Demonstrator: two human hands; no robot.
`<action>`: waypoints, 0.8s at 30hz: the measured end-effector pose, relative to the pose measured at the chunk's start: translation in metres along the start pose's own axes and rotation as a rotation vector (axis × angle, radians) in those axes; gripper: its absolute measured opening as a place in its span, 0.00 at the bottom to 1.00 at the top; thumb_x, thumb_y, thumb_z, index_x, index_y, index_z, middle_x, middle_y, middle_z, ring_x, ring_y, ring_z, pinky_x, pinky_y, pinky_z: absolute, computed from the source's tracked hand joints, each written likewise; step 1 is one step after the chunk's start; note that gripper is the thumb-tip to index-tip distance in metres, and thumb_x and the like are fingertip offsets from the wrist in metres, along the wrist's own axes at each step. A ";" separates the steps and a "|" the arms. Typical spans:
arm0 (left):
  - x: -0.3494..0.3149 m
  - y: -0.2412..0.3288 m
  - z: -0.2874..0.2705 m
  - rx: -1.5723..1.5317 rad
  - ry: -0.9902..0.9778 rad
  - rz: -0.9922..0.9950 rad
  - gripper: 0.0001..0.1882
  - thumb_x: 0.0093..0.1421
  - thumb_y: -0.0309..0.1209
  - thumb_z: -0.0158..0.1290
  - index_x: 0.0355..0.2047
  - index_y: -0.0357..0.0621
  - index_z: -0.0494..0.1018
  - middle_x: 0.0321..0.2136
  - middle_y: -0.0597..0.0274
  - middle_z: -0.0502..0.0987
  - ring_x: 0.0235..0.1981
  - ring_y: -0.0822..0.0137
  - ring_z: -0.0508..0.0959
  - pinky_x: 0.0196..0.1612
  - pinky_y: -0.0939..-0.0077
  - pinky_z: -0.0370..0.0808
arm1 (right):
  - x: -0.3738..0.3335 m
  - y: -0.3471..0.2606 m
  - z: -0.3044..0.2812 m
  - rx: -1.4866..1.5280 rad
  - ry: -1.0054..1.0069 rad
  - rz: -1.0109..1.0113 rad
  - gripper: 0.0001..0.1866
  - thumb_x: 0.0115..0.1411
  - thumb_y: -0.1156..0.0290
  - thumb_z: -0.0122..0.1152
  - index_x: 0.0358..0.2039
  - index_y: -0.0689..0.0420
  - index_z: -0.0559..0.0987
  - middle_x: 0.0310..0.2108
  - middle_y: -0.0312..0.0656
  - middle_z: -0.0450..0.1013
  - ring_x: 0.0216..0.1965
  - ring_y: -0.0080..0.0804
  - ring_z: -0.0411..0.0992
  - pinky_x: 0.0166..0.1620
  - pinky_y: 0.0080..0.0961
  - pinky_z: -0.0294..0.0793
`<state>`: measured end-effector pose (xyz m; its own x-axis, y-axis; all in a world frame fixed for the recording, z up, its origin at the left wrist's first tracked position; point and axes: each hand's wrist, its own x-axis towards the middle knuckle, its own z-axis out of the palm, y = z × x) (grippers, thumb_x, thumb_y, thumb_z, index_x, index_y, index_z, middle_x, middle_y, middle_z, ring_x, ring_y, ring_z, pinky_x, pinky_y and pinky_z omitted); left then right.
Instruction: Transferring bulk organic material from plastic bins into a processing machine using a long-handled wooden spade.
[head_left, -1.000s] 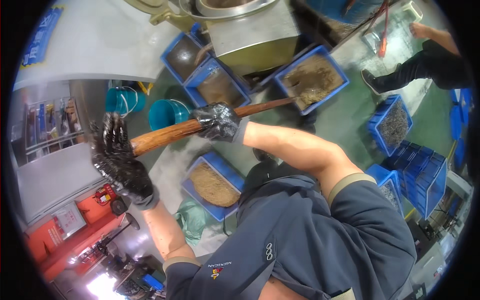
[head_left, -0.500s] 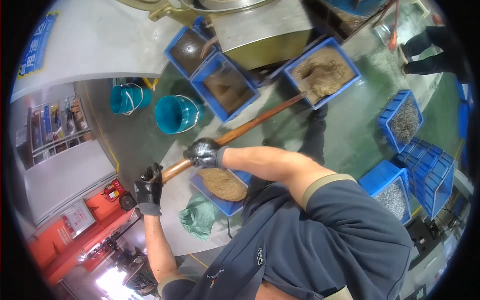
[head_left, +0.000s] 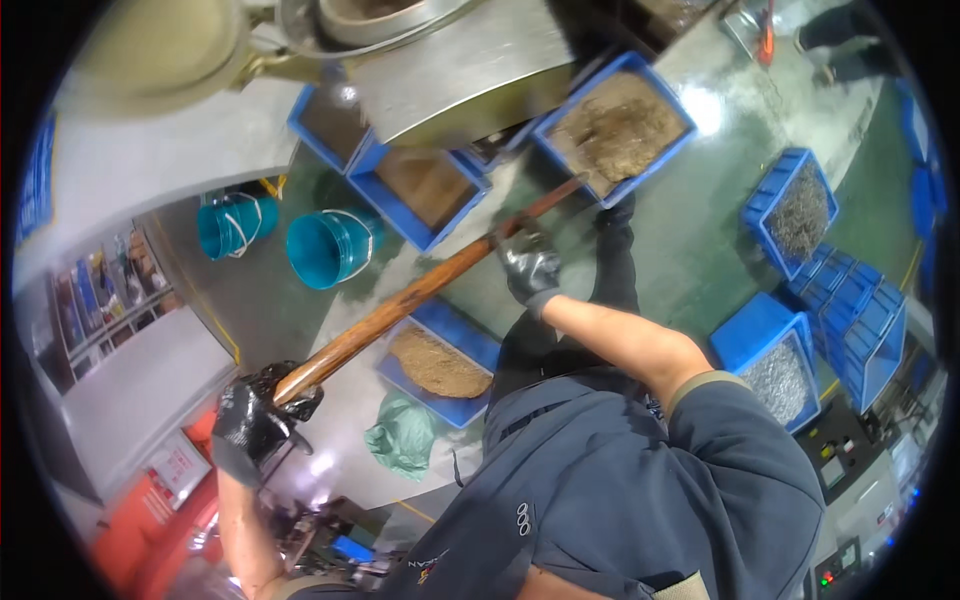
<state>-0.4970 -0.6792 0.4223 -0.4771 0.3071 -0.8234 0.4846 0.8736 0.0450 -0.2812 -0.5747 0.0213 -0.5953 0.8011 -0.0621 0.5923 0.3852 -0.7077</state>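
A long wooden handle (head_left: 400, 304) runs diagonally from lower left to upper right. My left hand (head_left: 258, 415), in a black glove, is closed around its lower end. Farther up the shaft, my right hand (head_left: 530, 262), also black-gloved, wraps around it from the near side. The handle's far end reaches the edge of a blue bin (head_left: 663, 165) holding wet brown, lumpy material (head_left: 622, 130). The tool's head is not clearly visible, seemingly sunk in that material. Below the handle's middle sits another blue bin (head_left: 458, 412) with a tan, sandy heap (head_left: 440, 362).
Two teal buckets (head_left: 330, 250) (head_left: 235, 226) stand at left, near blue bins (head_left: 425, 240). A metal machine (head_left: 465, 75) rises at the top. A green plastic bag (head_left: 402, 435) lies near the sandy bin. Blue bins with metal pieces (head_left: 800, 215) stand at right. Another person's legs (head_left: 845, 45) show top right.
My right hand has slid up the handle toward the far bin. My left hand has moved down and left with the lower end. The whole view has shifted slightly.
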 end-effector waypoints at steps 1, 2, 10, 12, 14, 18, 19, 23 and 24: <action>0.006 0.002 -0.003 0.100 0.145 0.143 0.18 0.47 0.38 0.63 0.37 0.44 0.77 0.24 0.51 0.79 0.24 0.52 0.78 0.31 0.64 0.75 | -0.008 0.043 0.036 0.012 0.100 0.255 0.29 0.55 0.59 0.61 0.54 0.56 0.66 0.36 0.43 0.75 0.38 0.41 0.74 0.41 0.39 0.74; 0.014 0.044 -0.014 0.206 0.123 0.166 0.18 0.47 0.37 0.63 0.37 0.44 0.77 0.24 0.51 0.79 0.25 0.52 0.78 0.31 0.63 0.75 | -0.008 0.103 0.065 0.094 0.017 0.289 0.31 0.53 0.53 0.62 0.53 0.54 0.68 0.39 0.44 0.74 0.41 0.41 0.73 0.43 0.39 0.73; 0.066 0.117 0.034 0.639 0.043 -0.078 0.23 0.48 0.53 0.59 0.35 0.48 0.77 0.29 0.49 0.79 0.32 0.50 0.79 0.36 0.59 0.75 | 0.065 0.146 0.074 2.165 -0.107 1.561 0.27 0.51 0.46 0.67 0.41 0.51 0.71 0.35 0.43 0.72 0.36 0.42 0.71 0.39 0.41 0.75; 0.085 0.094 0.062 0.678 -0.069 -0.151 0.23 0.50 0.50 0.57 0.41 0.50 0.75 0.28 0.50 0.79 0.30 0.50 0.80 0.33 0.58 0.76 | 0.068 0.138 0.082 2.136 -0.074 1.595 0.27 0.51 0.47 0.66 0.42 0.52 0.72 0.35 0.44 0.72 0.36 0.42 0.71 0.40 0.42 0.75; 0.109 0.097 0.095 0.811 0.000 -0.035 0.20 0.53 0.45 0.56 0.41 0.49 0.74 0.23 0.49 0.78 0.26 0.49 0.79 0.29 0.56 0.75 | 0.072 0.161 0.092 2.060 0.014 1.637 0.26 0.52 0.49 0.66 0.42 0.54 0.71 0.36 0.45 0.72 0.35 0.43 0.72 0.39 0.43 0.75; 0.153 0.123 0.129 0.774 -0.035 0.039 0.16 0.54 0.41 0.54 0.39 0.46 0.73 0.21 0.49 0.77 0.23 0.49 0.78 0.26 0.55 0.74 | 0.072 0.208 0.116 2.221 0.219 1.627 0.22 0.56 0.51 0.62 0.42 0.54 0.71 0.34 0.46 0.72 0.32 0.43 0.72 0.38 0.40 0.75; 0.160 0.120 0.132 0.770 -0.109 -0.006 0.16 0.53 0.39 0.54 0.40 0.46 0.72 0.21 0.49 0.77 0.23 0.49 0.78 0.26 0.55 0.74 | 0.074 0.217 0.127 2.227 0.181 1.577 0.20 0.58 0.52 0.59 0.41 0.53 0.71 0.34 0.45 0.72 0.32 0.42 0.72 0.37 0.38 0.75; 0.173 0.107 0.137 0.650 -0.319 -0.289 0.18 0.49 0.42 0.59 0.35 0.47 0.71 0.24 0.45 0.77 0.28 0.45 0.78 0.31 0.53 0.74 | 0.097 0.243 0.156 2.203 0.335 1.501 0.15 0.63 0.55 0.51 0.41 0.52 0.71 0.33 0.43 0.73 0.35 0.38 0.72 0.40 0.34 0.75; 0.179 0.112 0.138 0.643 -0.347 -0.317 0.20 0.47 0.45 0.61 0.34 0.47 0.70 0.25 0.43 0.76 0.29 0.44 0.78 0.31 0.54 0.74 | 0.093 0.262 0.172 2.205 0.349 1.502 0.15 0.63 0.55 0.51 0.41 0.52 0.71 0.33 0.43 0.73 0.35 0.38 0.72 0.40 0.34 0.75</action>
<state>-0.4269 -0.5786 0.2020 -0.4591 -0.1469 -0.8761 0.7427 0.4777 -0.4693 -0.2750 -0.4776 -0.2909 -0.4011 0.1009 -0.9105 -0.7582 -0.5943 0.2682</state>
